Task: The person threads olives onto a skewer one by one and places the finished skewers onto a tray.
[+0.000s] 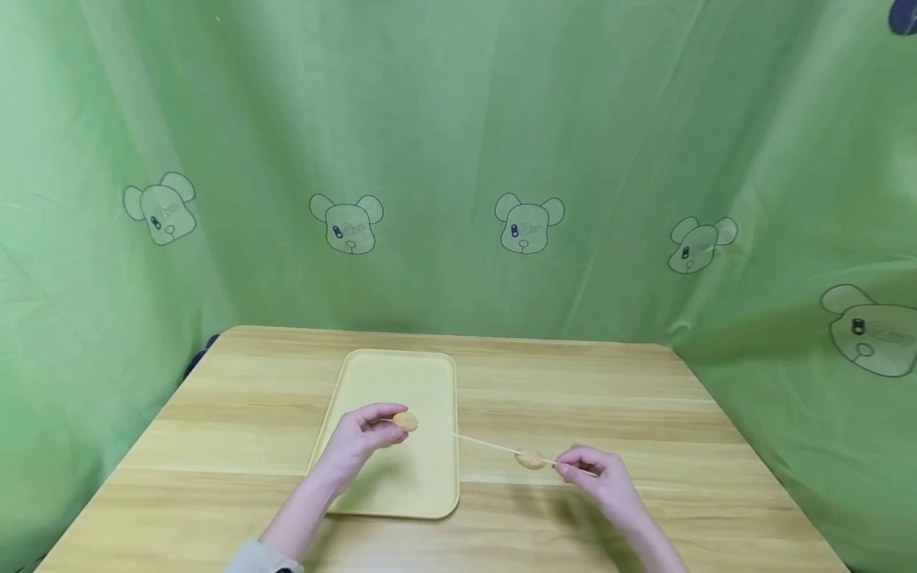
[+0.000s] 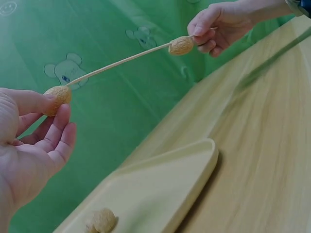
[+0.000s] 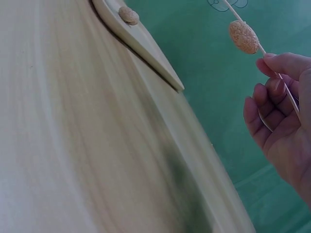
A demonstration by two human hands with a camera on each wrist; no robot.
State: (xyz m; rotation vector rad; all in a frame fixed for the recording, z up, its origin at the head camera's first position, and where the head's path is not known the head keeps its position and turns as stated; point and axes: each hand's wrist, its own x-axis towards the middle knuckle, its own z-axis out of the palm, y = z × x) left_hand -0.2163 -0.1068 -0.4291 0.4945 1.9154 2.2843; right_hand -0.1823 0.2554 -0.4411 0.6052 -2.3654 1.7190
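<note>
My left hand [image 1: 354,442] pinches a tan, wrinkled oval ball [image 2: 59,99] between thumb and fingers, above the tray [image 1: 423,497]. Over the table to its right, my right hand [image 1: 605,481] holds a thin wooden skewer [image 1: 487,442] near one end. A second such ball [image 3: 243,37] is threaded on that skewer, just ahead of the right fingertips. The skewer's far end points at the left hand's ball and meets its edge in the left wrist view. In the head view, the pale stick fades out against the tray's right rim.
More tan balls [image 2: 103,221] lie on the tray, seen in the left wrist view and partly in the right wrist view. The tray rests on a wood-grain table [image 1: 645,398]. A green curtain [image 1: 444,119] with bear-head prints surrounds the table's back and sides.
</note>
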